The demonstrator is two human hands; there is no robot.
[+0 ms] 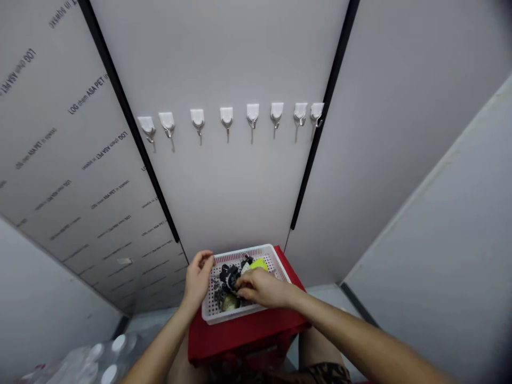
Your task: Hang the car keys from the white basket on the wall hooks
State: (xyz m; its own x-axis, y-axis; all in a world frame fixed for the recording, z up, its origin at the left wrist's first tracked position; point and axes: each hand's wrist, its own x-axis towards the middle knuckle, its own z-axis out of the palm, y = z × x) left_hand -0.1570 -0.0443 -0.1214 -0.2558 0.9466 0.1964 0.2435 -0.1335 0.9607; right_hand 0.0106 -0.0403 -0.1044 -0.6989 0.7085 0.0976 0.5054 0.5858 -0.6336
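Observation:
A shallow white plastic basket (216, 320) with perforated walls sits on a red fabric surface (244, 335) in front of me. At its far left corner my left hand (199, 276) is closed on the rim, fingers curled over the edge. My right hand (260, 287) reaches into the basket, its fingers bent together at a jumble of small black and metal pieces (230, 278) that look like keys and fobs. What those fingertips hold is too small to make out. Beside them lie a yellow-green piece (260, 263) and a round, brownish-gold item (230, 303).
Several white hooks (226, 118) with metal prongs run in a row across the pale wall panel (240, 197). Black strips (320, 128) border that panel. Clear plastic bottles with white caps (119, 342) stand at the lower left. Side walls close in on both sides.

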